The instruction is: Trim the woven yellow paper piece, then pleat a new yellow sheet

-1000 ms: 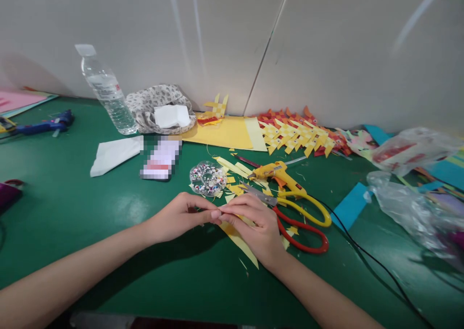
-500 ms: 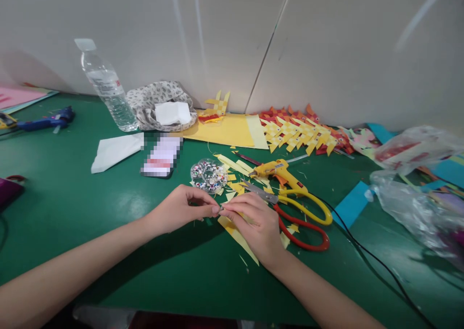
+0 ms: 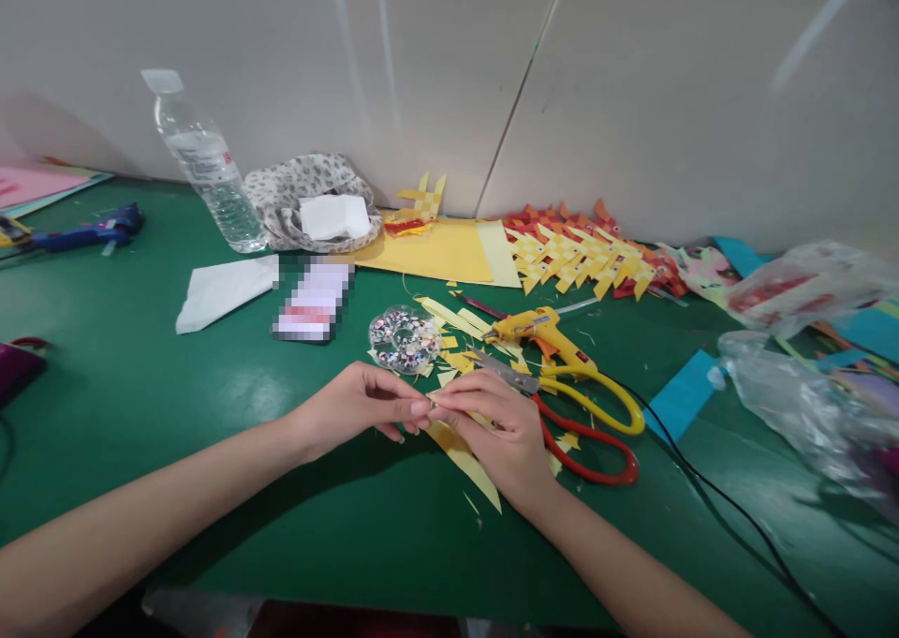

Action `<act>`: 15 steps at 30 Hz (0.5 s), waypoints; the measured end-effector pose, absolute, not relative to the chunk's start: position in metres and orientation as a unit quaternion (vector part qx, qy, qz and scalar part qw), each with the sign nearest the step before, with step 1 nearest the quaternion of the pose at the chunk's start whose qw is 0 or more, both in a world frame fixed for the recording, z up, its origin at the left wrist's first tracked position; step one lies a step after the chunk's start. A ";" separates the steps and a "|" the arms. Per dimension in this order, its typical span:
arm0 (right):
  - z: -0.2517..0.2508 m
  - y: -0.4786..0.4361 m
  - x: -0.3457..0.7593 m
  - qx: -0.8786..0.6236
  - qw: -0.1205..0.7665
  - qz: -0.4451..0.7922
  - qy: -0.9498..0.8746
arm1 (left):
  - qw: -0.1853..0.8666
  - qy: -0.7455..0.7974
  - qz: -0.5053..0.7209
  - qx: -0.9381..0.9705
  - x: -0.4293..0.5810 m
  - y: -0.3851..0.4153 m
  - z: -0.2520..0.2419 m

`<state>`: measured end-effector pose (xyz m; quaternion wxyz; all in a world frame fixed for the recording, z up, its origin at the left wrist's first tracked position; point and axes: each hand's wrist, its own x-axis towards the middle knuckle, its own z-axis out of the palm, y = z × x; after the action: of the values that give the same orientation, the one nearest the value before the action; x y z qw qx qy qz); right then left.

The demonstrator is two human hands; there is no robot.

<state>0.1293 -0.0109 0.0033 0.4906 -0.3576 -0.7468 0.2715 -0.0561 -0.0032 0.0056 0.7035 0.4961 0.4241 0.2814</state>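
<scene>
My left hand (image 3: pixel 365 408) and my right hand (image 3: pixel 495 432) meet fingertip to fingertip over the green table (image 3: pixel 295 516). Both are closed in a pinch around something too small to name. Under my right hand lies a yellow paper strip (image 3: pixel 467 465), partly covered. Just beyond the fingers is a round clear case (image 3: pixel 404 338) of small colourful beads or googly eyes. Scissors (image 3: pixel 596 399) with one yellow and one red handle lie right of my right hand, blades toward the paper scraps (image 3: pixel 460 362). A yellow glue gun (image 3: pixel 544 333) rests behind them.
A water bottle (image 3: pixel 203 170), a spotted cloth pouch (image 3: pixel 309 193), a white tissue (image 3: pixel 225 291) and a phone (image 3: pixel 314 301) stand or lie at left. Woven yellow paper fish (image 3: pixel 576 259) line the wall. Plastic bags (image 3: pixel 801 413) and blue paper (image 3: pixel 685 394) are at right; a black cable (image 3: pixel 723 502) crosses there.
My fingertips have shifted very slightly, still pinched together. The lower fingers of my left hand show more below the thumb. The things on the table stay where they were.
</scene>
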 end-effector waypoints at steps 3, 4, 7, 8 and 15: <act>0.003 -0.011 0.129 -0.352 0.492 0.311 -0.733 | 0.714 0.414 0.295 0.482 -0.055 -0.004 0.005; 0.002 -0.011 0.128 -0.353 0.493 0.323 -0.726 | 0.716 0.411 0.298 0.478 -0.055 -0.004 0.004; 0.002 -0.013 0.125 -0.359 0.504 0.358 -0.699 | 0.720 0.410 0.303 0.471 -0.055 -0.004 0.003; 0.002 -0.014 0.124 -0.361 0.508 0.369 -0.689 | 0.720 0.410 0.304 0.470 -0.055 -0.005 0.002; -0.001 -0.016 0.121 -0.362 0.523 0.425 -0.644 | 0.725 0.404 0.307 0.465 -0.056 -0.005 0.002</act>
<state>0.1213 -0.0159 -0.0009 0.5226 -0.3622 -0.6439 0.4254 -0.0558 -0.0047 0.0021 0.7254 0.4648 0.4040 0.3075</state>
